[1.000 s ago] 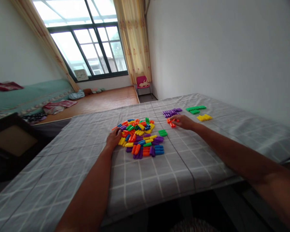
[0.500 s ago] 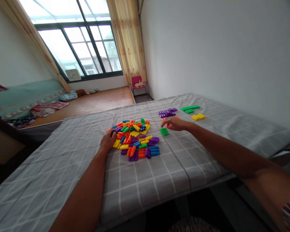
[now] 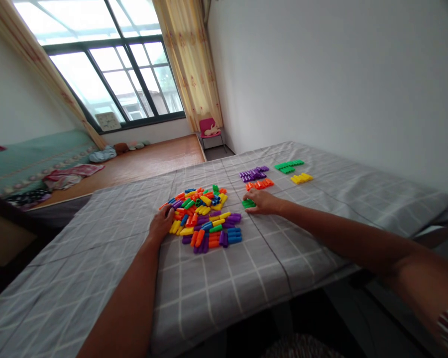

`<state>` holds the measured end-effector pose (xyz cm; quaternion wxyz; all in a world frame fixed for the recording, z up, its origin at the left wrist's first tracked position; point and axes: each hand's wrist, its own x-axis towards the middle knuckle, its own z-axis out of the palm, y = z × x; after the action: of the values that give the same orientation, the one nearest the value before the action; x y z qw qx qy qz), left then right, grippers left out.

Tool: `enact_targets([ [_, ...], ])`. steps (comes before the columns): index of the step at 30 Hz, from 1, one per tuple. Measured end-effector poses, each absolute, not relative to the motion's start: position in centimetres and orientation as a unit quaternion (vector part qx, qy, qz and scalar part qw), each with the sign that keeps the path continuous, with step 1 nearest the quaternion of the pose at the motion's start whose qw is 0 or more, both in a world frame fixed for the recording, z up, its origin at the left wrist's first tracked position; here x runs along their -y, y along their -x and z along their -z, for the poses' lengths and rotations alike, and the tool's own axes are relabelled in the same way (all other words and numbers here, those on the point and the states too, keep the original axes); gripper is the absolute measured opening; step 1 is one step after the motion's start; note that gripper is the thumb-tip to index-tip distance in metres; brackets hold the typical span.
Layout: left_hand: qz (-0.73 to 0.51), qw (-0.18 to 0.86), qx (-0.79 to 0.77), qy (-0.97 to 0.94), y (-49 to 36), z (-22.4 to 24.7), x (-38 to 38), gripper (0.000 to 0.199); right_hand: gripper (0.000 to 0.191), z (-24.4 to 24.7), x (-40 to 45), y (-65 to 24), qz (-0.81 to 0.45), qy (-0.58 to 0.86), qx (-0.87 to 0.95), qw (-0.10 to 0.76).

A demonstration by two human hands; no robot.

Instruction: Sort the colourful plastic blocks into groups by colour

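Observation:
A mixed pile of orange, yellow, purple, blue and green plastic pieces (image 3: 205, 214) lies in the middle of the grey checked cloth. My left hand (image 3: 161, 222) rests against the pile's left edge, fingers bent; whether it holds a piece cannot be made out. To the right of the pile, my right hand (image 3: 262, 202) has its thumb and fingers around a small green group (image 3: 248, 204). Just beyond it is an orange row (image 3: 260, 184). Purple pieces (image 3: 254, 173), a larger green group (image 3: 289, 166) and a yellow group (image 3: 302, 178) lie farther back.
The grey checked cloth (image 3: 231, 283) covers a wide surface that meets a white wall on the right. Behind stand a pink chair (image 3: 208, 127) with a soft toy and a low brown platform (image 3: 164, 155) below the window.
My right hand has moved from above the orange row down onto the small green group, and the orange row now shows fully. The view has shifted slightly; my left hand stays by the pile.

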<state>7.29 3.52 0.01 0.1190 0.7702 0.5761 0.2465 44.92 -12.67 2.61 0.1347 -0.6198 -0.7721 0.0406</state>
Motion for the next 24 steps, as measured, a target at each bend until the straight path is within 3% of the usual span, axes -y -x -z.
enact_targets([
  [10,-0.244,0.126,-0.577,-0.769,-7.2,-0.1,-3.4,0.047,0.039,-3.3,12.6,-46.9,-0.101,0.555,0.801,0.198],
  [16,-0.248,0.115,-0.576,-0.771,-7.0,-0.3,-3.5,0.046,0.036,-6.5,10.4,-59.8,-0.019,0.721,0.614,0.322],
  [20,-0.243,0.114,-0.581,-0.769,-6.9,-0.2,-3.8,0.048,0.036,-4.4,10.8,-68.5,0.061,0.853,0.439,0.274],
  [24,-0.242,0.119,-0.577,-0.771,-6.9,-0.4,-3.6,0.047,0.041,-0.4,11.3,-71.0,0.051,0.881,0.410,0.230],
])
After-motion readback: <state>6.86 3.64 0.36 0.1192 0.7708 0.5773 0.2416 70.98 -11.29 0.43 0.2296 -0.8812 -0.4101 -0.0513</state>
